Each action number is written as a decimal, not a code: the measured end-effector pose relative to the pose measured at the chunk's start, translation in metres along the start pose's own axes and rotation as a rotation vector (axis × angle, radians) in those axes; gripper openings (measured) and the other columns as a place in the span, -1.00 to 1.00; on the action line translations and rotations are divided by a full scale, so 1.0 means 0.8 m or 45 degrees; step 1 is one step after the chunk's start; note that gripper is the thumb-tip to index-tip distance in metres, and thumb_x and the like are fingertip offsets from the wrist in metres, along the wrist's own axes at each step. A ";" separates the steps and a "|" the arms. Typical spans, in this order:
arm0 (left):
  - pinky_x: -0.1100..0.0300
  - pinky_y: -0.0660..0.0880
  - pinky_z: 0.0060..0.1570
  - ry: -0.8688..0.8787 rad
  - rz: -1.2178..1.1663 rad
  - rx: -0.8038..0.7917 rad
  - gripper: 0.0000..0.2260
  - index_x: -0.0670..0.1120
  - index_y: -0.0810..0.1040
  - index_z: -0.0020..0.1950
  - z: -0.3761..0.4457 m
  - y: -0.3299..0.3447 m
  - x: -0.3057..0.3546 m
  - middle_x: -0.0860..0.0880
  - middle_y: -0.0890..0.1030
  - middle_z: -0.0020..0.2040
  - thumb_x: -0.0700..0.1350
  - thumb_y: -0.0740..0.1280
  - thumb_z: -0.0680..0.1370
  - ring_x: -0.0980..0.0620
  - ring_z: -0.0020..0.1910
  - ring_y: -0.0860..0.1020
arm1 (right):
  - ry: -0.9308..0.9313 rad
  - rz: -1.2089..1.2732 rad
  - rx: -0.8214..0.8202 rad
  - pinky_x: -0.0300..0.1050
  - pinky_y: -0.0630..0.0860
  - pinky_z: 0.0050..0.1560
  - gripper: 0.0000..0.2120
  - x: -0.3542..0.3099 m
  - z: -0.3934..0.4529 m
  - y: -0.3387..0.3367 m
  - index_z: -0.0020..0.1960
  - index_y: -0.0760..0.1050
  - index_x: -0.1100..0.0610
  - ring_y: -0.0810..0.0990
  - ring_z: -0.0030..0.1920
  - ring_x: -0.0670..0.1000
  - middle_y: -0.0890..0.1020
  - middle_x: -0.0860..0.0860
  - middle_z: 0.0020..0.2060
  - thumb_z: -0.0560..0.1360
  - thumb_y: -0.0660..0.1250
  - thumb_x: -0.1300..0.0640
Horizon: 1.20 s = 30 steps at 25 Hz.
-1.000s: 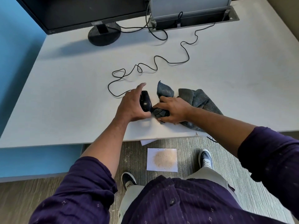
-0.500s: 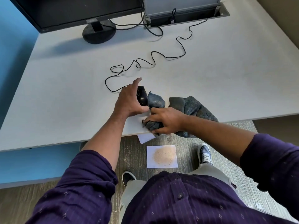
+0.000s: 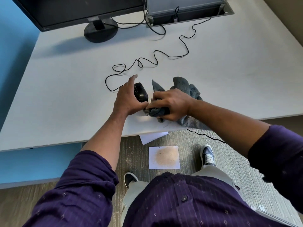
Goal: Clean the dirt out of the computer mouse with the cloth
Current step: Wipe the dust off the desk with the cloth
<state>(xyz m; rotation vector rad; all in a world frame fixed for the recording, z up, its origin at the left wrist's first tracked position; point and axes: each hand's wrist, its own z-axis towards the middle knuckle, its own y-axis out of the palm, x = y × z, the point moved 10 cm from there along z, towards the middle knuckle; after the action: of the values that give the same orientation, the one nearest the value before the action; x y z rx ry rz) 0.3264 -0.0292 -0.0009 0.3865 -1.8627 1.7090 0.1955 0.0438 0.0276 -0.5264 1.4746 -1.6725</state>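
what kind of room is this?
Likely an office workstation: a white desk with a monitor on a stand, a cable tray set into the desk, and a blue partition beside it.

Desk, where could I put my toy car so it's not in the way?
The desk is bare right of the cable, and left between monitor stand and near edge. It's crowded around the mouse, cloth and both hands.

The left hand (image 3: 127, 98) hides the mouse's (image 3: 140, 92) left side; the monitor (image 3: 73, 10) is cut off above.
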 end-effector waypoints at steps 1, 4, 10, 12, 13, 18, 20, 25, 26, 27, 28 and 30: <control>-0.11 0.55 0.25 -0.005 0.001 0.000 0.01 0.10 0.21 0.61 0.003 0.001 0.002 -0.09 0.55 0.28 0.15 0.58 0.22 -0.15 0.30 0.52 | -0.003 -0.016 -0.009 -0.08 0.53 -0.36 -0.54 0.006 0.000 -0.006 0.33 0.49 -0.15 0.57 -0.24 0.06 0.54 -0.02 -0.02 0.44 0.33 -0.15; -0.07 0.55 0.24 0.014 0.007 -0.015 0.02 0.11 0.21 0.60 0.009 0.008 0.013 -0.08 0.55 0.27 0.16 0.60 0.22 -0.14 0.29 0.52 | 0.043 -0.054 -0.017 -0.08 0.54 -0.32 -0.55 0.030 -0.008 -0.022 0.31 0.52 -0.12 0.58 -0.23 0.04 0.57 -0.03 -0.01 0.43 0.37 -0.13; -0.05 0.52 0.23 0.091 0.119 -0.141 0.02 0.11 0.24 0.61 0.001 0.031 0.027 -0.03 0.56 0.25 0.21 0.45 0.15 -0.17 0.27 0.50 | 0.483 -0.113 0.188 -0.04 0.55 -0.25 -0.54 0.118 -0.044 -0.071 0.28 0.51 -0.17 0.61 -0.16 0.09 0.55 -0.07 -0.02 0.41 0.30 -0.25; -0.04 0.48 0.27 0.110 0.160 -0.168 0.01 0.10 0.24 0.62 -0.005 0.039 0.028 -0.04 0.56 0.28 0.20 0.45 0.18 -0.17 0.29 0.49 | 0.639 -0.156 0.175 -0.01 0.55 -0.21 -0.51 0.152 -0.059 -0.072 0.30 0.48 -0.18 0.61 -0.12 0.13 0.52 -0.06 -0.02 0.41 0.25 -0.27; -0.04 0.47 0.29 0.124 0.175 -0.181 0.00 0.10 0.24 0.62 -0.007 0.043 0.030 -0.05 0.55 0.29 0.20 0.45 0.18 -0.17 0.30 0.48 | 0.712 -0.175 0.143 0.01 0.54 -0.19 -0.49 0.168 -0.069 -0.068 0.32 0.46 -0.18 0.60 -0.10 0.15 0.51 -0.05 -0.01 0.40 0.24 -0.26; -0.09 0.47 0.34 0.191 0.212 -0.231 -0.03 0.07 0.26 0.62 -0.009 0.057 0.044 -0.06 0.53 0.35 0.18 0.44 0.21 -0.18 0.34 0.46 | 0.889 -0.237 -0.162 0.00 0.44 -0.17 -0.38 0.215 -0.118 -0.011 0.49 0.22 -0.10 0.58 0.00 0.21 0.47 0.08 0.17 0.51 0.21 -0.31; -0.08 0.46 0.34 0.195 0.221 -0.221 -0.04 0.06 0.27 0.61 -0.006 0.056 0.046 -0.06 0.54 0.33 0.18 0.43 0.21 -0.18 0.32 0.47 | 0.878 -0.210 -0.172 0.01 0.46 -0.18 -0.38 0.210 -0.120 0.002 0.48 0.24 -0.05 0.59 -0.02 0.24 0.48 0.11 0.17 0.52 0.20 -0.31; -0.04 0.46 0.33 0.217 0.232 -0.202 -0.04 0.04 0.28 0.61 0.002 0.053 0.044 -0.06 0.56 0.28 0.19 0.42 0.21 -0.17 0.28 0.50 | 0.684 -0.151 -0.129 -0.01 0.51 -0.22 -0.39 0.158 -0.105 0.019 0.39 0.33 -0.01 0.62 -0.13 0.21 0.53 0.07 0.05 0.46 0.16 -0.33; -0.05 0.46 0.34 0.226 0.239 -0.194 -0.04 0.04 0.28 0.61 0.004 0.051 0.043 -0.06 0.56 0.27 0.20 0.42 0.21 -0.17 0.27 0.51 | 0.638 -0.123 -0.123 -0.02 0.52 -0.24 -0.40 0.144 -0.101 0.023 0.37 0.34 0.00 0.61 -0.16 0.20 0.53 0.06 0.03 0.45 0.17 -0.32; -0.06 0.46 0.34 0.232 0.247 -0.187 -0.04 0.04 0.28 0.60 0.006 0.049 0.042 -0.05 0.57 0.27 0.21 0.41 0.21 -0.16 0.27 0.52 | 0.593 -0.100 -0.123 -0.01 0.53 -0.26 -0.42 0.131 -0.096 0.027 0.36 0.35 0.00 0.61 -0.18 0.19 0.53 0.05 0.01 0.46 0.20 -0.30; -0.06 0.45 0.35 0.234 0.251 -0.180 -0.05 0.04 0.28 0.60 0.009 0.047 0.040 -0.05 0.57 0.26 0.21 0.42 0.21 -0.16 0.26 0.52 | 0.556 -0.085 -0.124 -0.01 0.53 -0.27 -0.45 0.120 -0.092 0.032 0.35 0.36 0.00 0.60 -0.19 0.17 0.52 0.04 0.00 0.47 0.24 -0.27; -0.07 0.45 0.35 0.222 0.247 -0.169 -0.04 0.06 0.28 0.59 0.013 0.044 0.036 -0.04 0.57 0.25 0.21 0.43 0.21 -0.15 0.25 0.53 | 0.520 -0.076 -0.118 -0.02 0.52 -0.29 -0.48 0.105 -0.086 0.037 0.33 0.37 0.01 0.60 -0.20 0.15 0.52 0.02 0.00 0.48 0.29 -0.22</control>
<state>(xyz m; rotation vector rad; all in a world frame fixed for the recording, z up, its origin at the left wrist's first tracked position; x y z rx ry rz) 0.2816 -0.0297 -0.0125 0.0030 -1.9217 1.6711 0.1040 0.0196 -0.0331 -0.2880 1.8500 -1.8402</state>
